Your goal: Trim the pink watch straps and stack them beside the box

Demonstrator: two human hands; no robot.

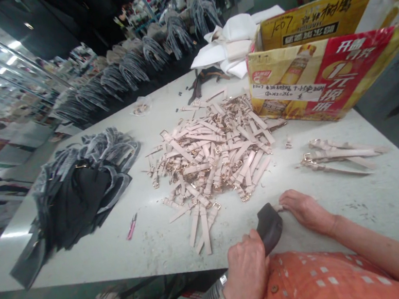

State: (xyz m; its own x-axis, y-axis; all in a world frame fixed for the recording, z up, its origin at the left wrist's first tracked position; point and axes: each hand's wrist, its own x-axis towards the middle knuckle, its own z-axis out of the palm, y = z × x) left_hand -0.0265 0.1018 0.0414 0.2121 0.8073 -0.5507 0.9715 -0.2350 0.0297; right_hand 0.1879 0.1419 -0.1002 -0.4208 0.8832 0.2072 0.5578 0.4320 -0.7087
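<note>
My left hand [246,266] is wrapped round the handle of a black-nozzled tool [270,228]; a grey ribbed tube [209,297] shows below that wrist. At the nozzle's tip, my right hand [306,211] pinches a small beige strap piece [278,206], mostly covered by the fingers. Beyond both hands lies a big heap of beige straps [214,152] with gold buckles. A smaller bunch of beige buckled straps [340,154] rests on the table to the right, above my right hand.
On the white table [154,253] stands a yellow-and-red cardboard box [293,83] at back right. Dark bag pieces with wrapped handles [77,200] are piled at left. Pink snips [132,227] lie between the piles. White padded pieces [233,42] are stacked at the back.
</note>
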